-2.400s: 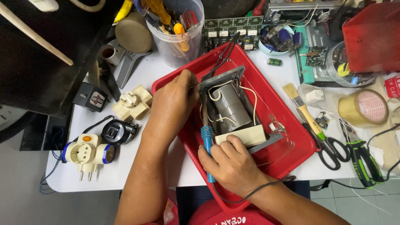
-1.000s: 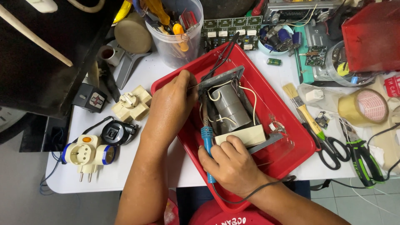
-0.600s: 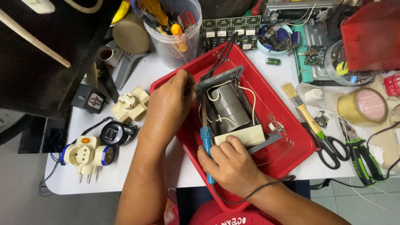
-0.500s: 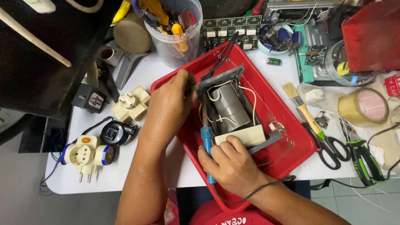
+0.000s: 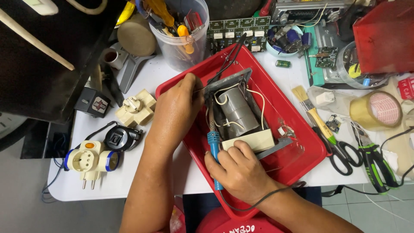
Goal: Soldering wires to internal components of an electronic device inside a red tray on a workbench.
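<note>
My right hand (image 5: 241,170) is curled tight around the blue handle of the soldering iron (image 5: 213,142), its shaft running up toward the far left corner of the transformer (image 5: 237,112), and my knuckles rest against the cream card at the transformer's near end. My left hand (image 5: 177,110) comes in from the left rim of the red tray (image 5: 302,129), fingertips pressed together on a thin strand of solder wire (image 5: 199,89) that reaches to the grey bracket along the transformer's far end. The transformer lies in the middle of the tray, white leads looping over its grey winding and black wires trailing off past the far corner. Beyond the tray's far rim stand a clear tub of screwdrivers (image 5: 181,34) and a green circuit board (image 5: 239,28). Off the tray's right rim lie a paintbrush (image 5: 312,114), black-handled scissors (image 5: 345,155), green-handled pliers (image 5: 373,157) and a roll of tape (image 5: 375,110). Toward the table's left edge sit cream plug adapters (image 5: 136,107), and a multi-socket adapter (image 5: 90,162) lies near the front left corner.
</note>
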